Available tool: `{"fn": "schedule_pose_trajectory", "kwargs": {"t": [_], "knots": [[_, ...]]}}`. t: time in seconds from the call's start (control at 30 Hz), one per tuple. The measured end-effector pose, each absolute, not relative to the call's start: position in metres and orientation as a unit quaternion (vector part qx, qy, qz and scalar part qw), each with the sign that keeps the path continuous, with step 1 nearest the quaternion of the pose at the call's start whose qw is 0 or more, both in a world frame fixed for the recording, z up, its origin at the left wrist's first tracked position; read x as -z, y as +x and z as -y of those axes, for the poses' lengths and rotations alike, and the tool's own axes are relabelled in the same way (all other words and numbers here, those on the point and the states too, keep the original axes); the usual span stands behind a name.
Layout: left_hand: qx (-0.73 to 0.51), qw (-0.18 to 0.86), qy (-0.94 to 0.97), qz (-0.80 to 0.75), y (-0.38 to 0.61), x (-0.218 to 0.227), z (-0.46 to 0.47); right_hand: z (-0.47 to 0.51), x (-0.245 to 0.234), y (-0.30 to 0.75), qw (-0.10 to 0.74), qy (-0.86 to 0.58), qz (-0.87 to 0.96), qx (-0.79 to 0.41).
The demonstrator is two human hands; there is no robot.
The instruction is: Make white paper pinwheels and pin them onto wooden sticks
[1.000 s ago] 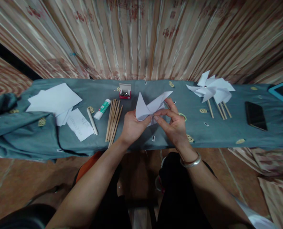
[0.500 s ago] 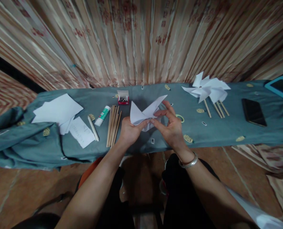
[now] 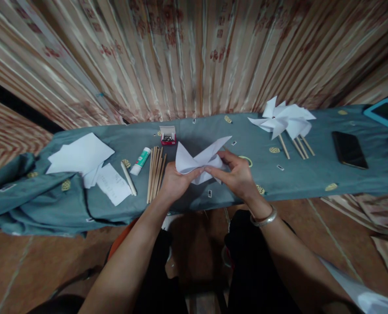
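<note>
Over a grey-green tablecloth (image 3: pixel 269 179), the left hand (image 3: pixel 177 182) and right hand (image 3: pixel 236 175) are pinching a white paper pinwheel (image 3: pixel 198 163) between closed thumbs and fingers, its longer span running crosswise between them, neither lying nearer.

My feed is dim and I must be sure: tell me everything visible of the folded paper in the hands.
The folded paper is plain white and looks thin. Pointed flaps rise, one tip at the left, another at the right; more shows below. The left hand and right hand hold it near its middle, over the blue-green tablecloth. Its centre is partly hidden.
</note>
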State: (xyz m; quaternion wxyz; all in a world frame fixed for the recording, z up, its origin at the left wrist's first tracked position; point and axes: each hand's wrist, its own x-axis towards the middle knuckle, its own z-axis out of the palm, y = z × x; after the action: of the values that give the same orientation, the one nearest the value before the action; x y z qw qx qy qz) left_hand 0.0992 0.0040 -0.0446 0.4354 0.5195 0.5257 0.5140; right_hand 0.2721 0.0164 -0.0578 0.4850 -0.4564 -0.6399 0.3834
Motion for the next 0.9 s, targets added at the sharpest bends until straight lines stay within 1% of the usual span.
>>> {"fn": "schedule_pose_trajectory", "kwargs": {"t": [0.1,0.37,0.53,0.9], "knots": [[-0.511,0.44,0.518,-0.526,0.0986,0.0456,-0.0042,-0.016,0.0553,0.2734,0.475,-0.446,0.626,-0.429],[-0.485,0.463,0.511,-0.537,0.0968,0.0458,-0.0035,-0.0172,0.0536,0.2775,0.445,-0.427,0.604,-0.504],[-0.473,0.475,0.505,-0.544,0.0955,0.0481,-0.0041,-0.0168,0.0546,0.2783,0.432,-0.429,0.605,-0.512],[-0.477,0.466,0.499,-0.554,0.094,0.0447,-0.0051,-0.0152,0.0539,0.2726,0.445,-0.434,0.604,-0.5]]}}
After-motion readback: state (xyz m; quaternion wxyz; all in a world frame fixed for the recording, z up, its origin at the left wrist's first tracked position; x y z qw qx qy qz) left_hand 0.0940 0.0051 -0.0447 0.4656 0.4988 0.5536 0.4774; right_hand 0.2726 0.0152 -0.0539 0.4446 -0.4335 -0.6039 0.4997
